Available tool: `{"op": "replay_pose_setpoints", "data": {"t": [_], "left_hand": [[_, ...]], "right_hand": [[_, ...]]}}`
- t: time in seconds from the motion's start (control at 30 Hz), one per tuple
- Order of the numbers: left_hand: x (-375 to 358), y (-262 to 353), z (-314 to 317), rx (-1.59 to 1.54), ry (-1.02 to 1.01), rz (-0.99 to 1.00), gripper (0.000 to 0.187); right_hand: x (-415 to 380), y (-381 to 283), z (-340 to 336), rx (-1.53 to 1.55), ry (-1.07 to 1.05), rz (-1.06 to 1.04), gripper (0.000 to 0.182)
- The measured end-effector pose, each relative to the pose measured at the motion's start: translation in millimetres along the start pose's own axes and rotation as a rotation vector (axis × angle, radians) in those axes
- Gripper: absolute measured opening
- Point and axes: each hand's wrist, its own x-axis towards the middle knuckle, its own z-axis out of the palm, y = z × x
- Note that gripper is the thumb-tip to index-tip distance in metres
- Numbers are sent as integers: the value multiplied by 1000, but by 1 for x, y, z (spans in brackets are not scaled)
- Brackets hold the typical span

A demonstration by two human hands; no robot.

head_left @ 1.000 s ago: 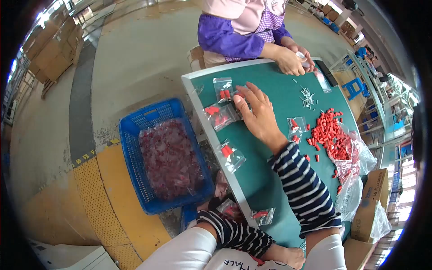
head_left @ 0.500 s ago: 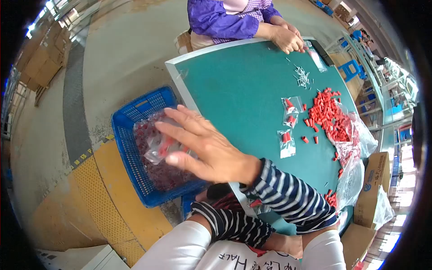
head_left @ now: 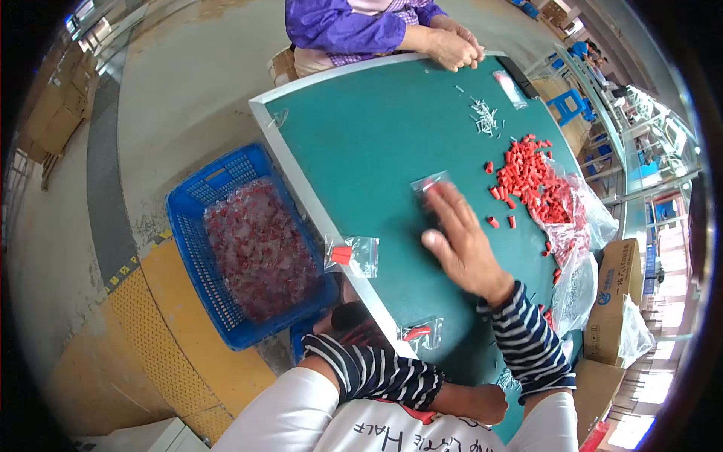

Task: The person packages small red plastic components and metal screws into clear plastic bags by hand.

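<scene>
My right hand (head_left: pixel 471 252), in a striped cuff, lies over the green tabletop with its fingers stretched out and thumb apart. Its fingertips touch a small clear zip bag (head_left: pixel 434 183) with red in it, partly hidden by the fingers. Another zip bag (head_left: pixel 365 257) with a red piece overhangs the table's left edge, and one more bag (head_left: pixel 431 333) lies at the near edge. My left hand (head_left: pixel 486 404) is low in front of my body; its fingers cannot be made out. A blue basket (head_left: pixel 197 248) left of the table holds many bagged red pieces (head_left: pixel 260 248).
Loose red caps (head_left: pixel 520 169) pile up at the right beside a large clear plastic bag (head_left: pixel 576 294). Small white pins (head_left: pixel 484 118) lie farther back. Across the table (head_left: pixel 339 135) a co-worker's hands (head_left: pixel 456 49) meet at its far edge. Cardboard boxes (head_left: pixel 614 294) stand at right.
My right hand has moved right from over the basket to the table, no longer carrying bagged red pieces. Bags seen mid-table before are gone from there; one now overhangs the left edge.
</scene>
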Motion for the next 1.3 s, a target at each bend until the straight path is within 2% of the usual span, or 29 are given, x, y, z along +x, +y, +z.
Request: {"op": "replay_pose_setpoints", "data": {"t": [0.07,0.17,0.27,0.37,0.47,0.5,0.53,0.6,0.67,0.73,0.77,0.87,0.9,0.97,1.03,1.07,1.1,1.13,1.2,1.3], "left_hand": [[2,3,-2,64,8,-14,18],[7,3,-3,74,-45,30,19],[10,7,2,52,-118,-15,19],[3,8,-4,79,-157,55,18],[-8,7,-3,27,-148,11,16],[-6,10,-25,-57,-334,-112,20],[-9,10,-34,-75,-358,-143,20],[-23,11,-48,-66,-264,-158,20],[-35,12,-57,-72,-132,-171,19],[-42,12,-65,-91,12,-180,19],[-43,12,-69,-103,90,-183,19],[-39,11,-82,-129,352,-184,20],[-35,8,-87,-130,446,-185,20],[-24,1,-97,-129,620,-189,21],[-15,-5,-109,-159,695,-248,21],[-11,-9,-114,-209,687,-307,22],[-10,-10,-119,-287,665,-385,22],[-13,-8,-129,-529,538,-621,29],[-7,-11,-133,-980,597,-768,37],[12,-8,-129,-1228,637,-794,41]], "right_hand": [[-18,-19,-10,70,-86,-95,83],[-60,-13,-12,18,-85,-190,112],[-90,-21,-5,-145,-249,-184,118],[-71,-28,10,-116,-109,-133,111],[-31,-47,33,-112,0,-170,96],[-18,-60,43,-88,9,-172,93],[-4,-72,52,-71,23,-168,90],[13,-95,84,252,182,-288,88],[19,-133,82,476,215,-336,85],[14,-150,66,578,142,-428,80],[2,-150,54,514,234,-468,67],[-43,-125,-10,388,168,-396,53],[-65,-117,-23,331,301,-337,43],[-117,-102,-60,320,322,-153,36],[-175,-87,-80,213,517,29,29],[-202,-81,-81,264,661,141,21],[-228,-83,-78,456,792,378,13],[-249,-73,-68,428,892,458,9],[-282,-67,-43,658,904,736,13],[-292,-70,-30,801,840,837,16]]}}
